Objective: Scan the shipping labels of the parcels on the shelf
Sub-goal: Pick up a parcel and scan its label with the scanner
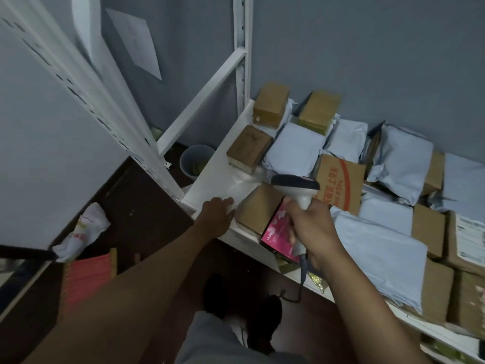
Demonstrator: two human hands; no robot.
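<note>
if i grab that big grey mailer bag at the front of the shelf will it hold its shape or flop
The grey mailer would probably flop: it looks like thin plastic film, wrinkled and sagging over the boxes beneath. Its smooth surface may be a bit slippery. It lies fairly flat, so it seems light, though its contents are hidden.

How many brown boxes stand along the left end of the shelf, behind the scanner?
3: two at the back by the wall, one nearer, at the shelf's left edge. More brown boxes lie elsewhere, partly covered.
</note>
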